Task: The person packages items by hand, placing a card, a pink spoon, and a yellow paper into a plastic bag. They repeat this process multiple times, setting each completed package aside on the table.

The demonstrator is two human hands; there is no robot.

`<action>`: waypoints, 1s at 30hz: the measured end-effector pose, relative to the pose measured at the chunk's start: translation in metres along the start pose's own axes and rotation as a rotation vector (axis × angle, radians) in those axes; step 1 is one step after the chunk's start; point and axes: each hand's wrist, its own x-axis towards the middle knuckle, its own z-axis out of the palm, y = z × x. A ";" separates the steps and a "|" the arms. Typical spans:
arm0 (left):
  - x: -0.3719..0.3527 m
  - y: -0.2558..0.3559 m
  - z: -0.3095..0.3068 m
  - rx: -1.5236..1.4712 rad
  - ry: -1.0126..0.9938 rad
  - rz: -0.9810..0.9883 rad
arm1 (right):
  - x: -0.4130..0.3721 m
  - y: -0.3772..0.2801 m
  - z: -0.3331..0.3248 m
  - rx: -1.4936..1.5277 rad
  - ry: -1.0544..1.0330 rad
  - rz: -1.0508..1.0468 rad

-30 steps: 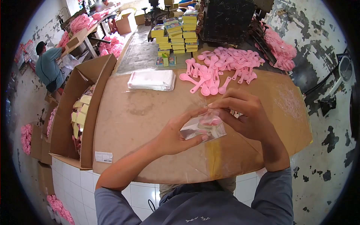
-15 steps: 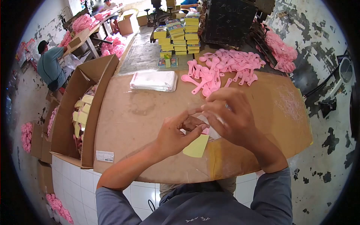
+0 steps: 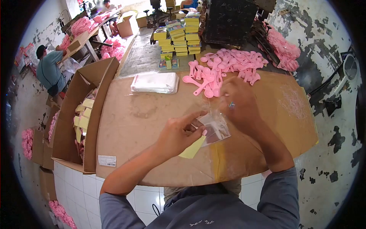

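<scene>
My left hand (image 3: 182, 131) is closed around a clear plastic bag (image 3: 218, 129), a yellow card (image 3: 192, 149) and a small pink piece (image 3: 204, 133), which peeks out by the thumb. The bag spreads to the right over the table, and the card hangs below the fingers. Motion blurs my right hand (image 3: 240, 101), whose fingers reach the near edge of the pink plastic spoons (image 3: 215, 78). A small blue and white spot (image 3: 231, 105) shows at its fingers. Whether it grips a spoon is not clear.
A stack of clear bags (image 3: 154, 83) lies on the cardboard-covered table (image 3: 133, 126). Behind stand piles of yellow-edged cards (image 3: 177, 36) and a black box (image 3: 230, 23). At left is a carton (image 3: 97, 129) of yellow-carded packs. A person (image 3: 51, 70) works at another table.
My right hand has moved up and away from my left hand, to the spoons. The clear bag now lies more in view, and the yellow card has shifted left and tilted.
</scene>
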 end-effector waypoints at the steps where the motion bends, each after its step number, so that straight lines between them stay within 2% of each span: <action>1: 0.001 -0.005 -0.002 -0.049 -0.002 -0.030 | -0.004 0.010 -0.013 0.213 -0.085 0.136; 2: 0.003 -0.010 -0.003 -0.098 -0.005 -0.059 | -0.008 0.021 -0.026 0.413 -0.143 0.289; 3: 0.004 -0.013 -0.003 -0.163 0.002 -0.088 | -0.010 0.021 -0.048 0.734 -0.268 0.594; 5: 0.008 -0.019 -0.004 -0.293 0.017 -0.143 | -0.036 0.050 -0.082 0.940 -0.200 0.742; 7: 0.011 -0.025 -0.004 -0.336 0.076 -0.168 | -0.081 0.107 -0.123 1.289 -0.114 0.695; 9: 0.012 -0.030 -0.004 -0.360 0.115 -0.184 | -0.111 0.147 -0.155 1.536 -0.032 0.475; 12: 0.013 -0.035 -0.001 -0.387 0.151 -0.190 | -0.149 0.197 -0.154 0.461 0.198 0.983; 18: 0.017 -0.043 -0.001 -0.435 0.166 -0.219 | -0.192 0.192 -0.159 -0.823 -0.133 0.659; 21: 0.019 -0.045 -0.001 -0.500 0.124 -0.250 | -0.158 0.179 -0.156 -0.089 -0.006 1.012; 24: 0.019 -0.051 -0.003 -0.537 0.082 -0.207 | -0.129 0.143 -0.119 -0.552 -0.065 0.574; 26: 0.019 -0.053 -0.004 -0.448 0.060 -0.175 | -0.099 0.101 -0.085 -0.268 -0.056 0.422; 28: 0.018 -0.048 -0.003 -0.473 0.054 -0.182 | -0.075 0.061 -0.053 0.165 -0.195 0.548; 30: 0.017 -0.045 -0.002 -0.498 0.048 -0.180 | -0.058 0.027 -0.029 0.373 -0.309 0.513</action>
